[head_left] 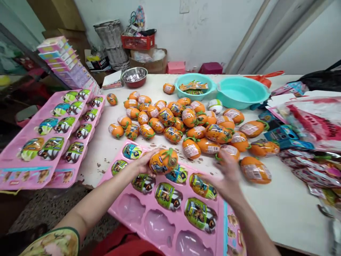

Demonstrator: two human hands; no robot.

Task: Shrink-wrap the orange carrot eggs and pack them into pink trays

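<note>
My left hand (149, 163) grips an orange plastic egg (164, 160) with a green leafy top, holding it over the pink moulded tray (183, 222). Green, blue and orange wrapped eggs fill several of the tray's hollows, among them a green and black egg (201, 215). Three hollows along the near side hold nothing. Blurred by motion, my right hand (229, 177) is over the tray's right side, thumb and fingers apart. Its fingertips are close to an orange egg (230, 151) at the pile's near edge; whether they touch it is unclear.
Many orange eggs (153, 112) lie loose across the white table (290, 199). Behind them stand two turquoise basins (242, 94), one with packets inside, and a metal bowl (134, 76). Filled pink trays (32, 142) overlap at the left. Plastic packaging (314, 121) crowds the right side.
</note>
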